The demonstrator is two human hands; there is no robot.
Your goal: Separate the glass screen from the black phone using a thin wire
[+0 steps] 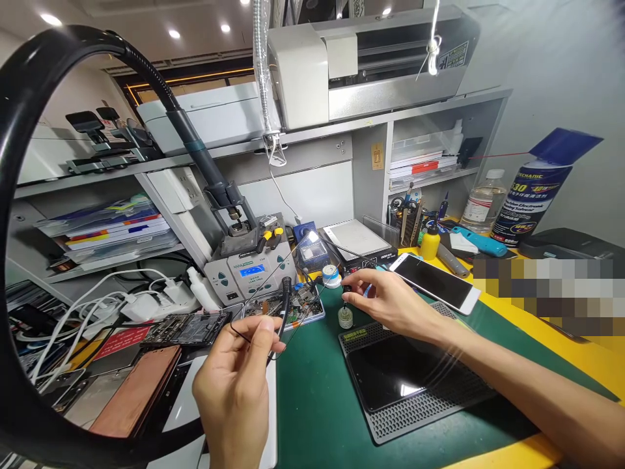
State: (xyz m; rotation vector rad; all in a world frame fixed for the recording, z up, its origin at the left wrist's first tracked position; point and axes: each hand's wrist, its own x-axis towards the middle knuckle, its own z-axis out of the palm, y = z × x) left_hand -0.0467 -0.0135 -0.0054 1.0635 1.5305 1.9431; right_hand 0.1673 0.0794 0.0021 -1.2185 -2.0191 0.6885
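Observation:
My left hand (239, 384) pinches a thin black strip (239, 333) between thumb and fingers, left of the green mat. Fine dark lines run from it up and to the right; its whole shape is hard to make out. My right hand (381, 298) grips a small black cap (347, 288) just above a little glass bottle (346, 318). Whether the cap's stem is still inside the bottle's neck cannot be told. Below my right forearm a black phone screen (390, 371) lies on a grey perforated pad (405, 413).
A ring magnifier (14, 260) frames the left side. Behind stand a soldering station (249, 270) and a tray of small parts (307, 303). A white phone (434, 281) rests at the right, near a spray can (532, 195). Phone parts (134, 391) lie at the left.

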